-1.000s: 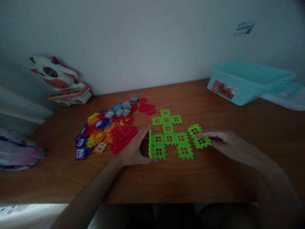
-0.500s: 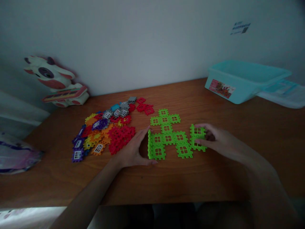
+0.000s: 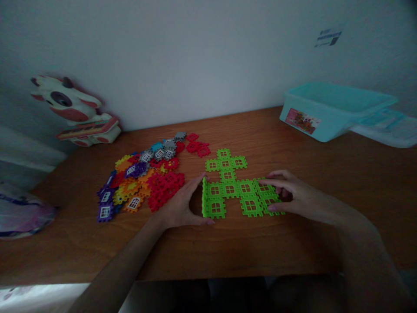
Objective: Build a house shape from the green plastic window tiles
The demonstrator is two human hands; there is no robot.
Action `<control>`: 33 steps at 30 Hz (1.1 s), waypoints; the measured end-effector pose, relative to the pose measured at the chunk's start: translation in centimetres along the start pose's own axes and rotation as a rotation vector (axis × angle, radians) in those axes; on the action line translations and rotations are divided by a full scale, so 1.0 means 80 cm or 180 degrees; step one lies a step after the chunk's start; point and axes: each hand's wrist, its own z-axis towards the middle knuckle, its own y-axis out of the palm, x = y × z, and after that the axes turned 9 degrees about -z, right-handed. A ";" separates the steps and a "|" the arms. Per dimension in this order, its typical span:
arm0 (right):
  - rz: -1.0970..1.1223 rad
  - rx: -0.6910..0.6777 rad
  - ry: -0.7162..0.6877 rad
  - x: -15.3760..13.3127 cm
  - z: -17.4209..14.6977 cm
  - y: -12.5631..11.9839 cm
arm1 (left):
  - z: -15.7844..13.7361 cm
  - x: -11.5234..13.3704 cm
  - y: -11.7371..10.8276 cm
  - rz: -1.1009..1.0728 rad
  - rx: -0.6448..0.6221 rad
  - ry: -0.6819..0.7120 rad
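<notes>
Green interlocking window panels [image 3: 230, 189] lie joined flat on the table, in a cross-like shape with a wider lower part. At their left edge a green panel strip [image 3: 205, 198] stands upright. My left hand [image 3: 178, 208] spans this strip, index finger at its far end and thumb at its near end. On the right, a green two-window piece [image 3: 266, 190] lies against the flat panels' right side. My right hand [image 3: 301, 198] grips it between thumb and fingers. Whether its teeth are locked in, I cannot tell.
Left of my left hand lies a pile of coloured panels [image 3: 133, 187], with several red panels [image 3: 198, 147] behind. A cow-shaped toy keyboard [image 3: 87, 117] stands back left. A turquoise bin [image 3: 325, 108] and a lid [image 3: 391, 128] are back right. The table's front edge [image 3: 234, 276] is near me.
My right hand has brought the two-window piece slightly left and nearer me, up against the flat panels, and its fingers are spread wider on it. My left hand has stayed in place.
</notes>
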 end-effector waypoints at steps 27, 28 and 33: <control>0.0038 0.0126 0.0182 -0.009 0.004 0.003 | -0.003 -0.008 0.002 -0.0312 0.0135 0.0005; 0.0046 0.0233 0.0326 -0.007 0.004 0.003 | -0.004 -0.009 0.002 -0.0361 0.0127 0.0009; 0.0224 0.0303 0.0769 -0.008 0.005 0.008 | -0.004 -0.017 0.005 -0.0611 0.0102 0.0069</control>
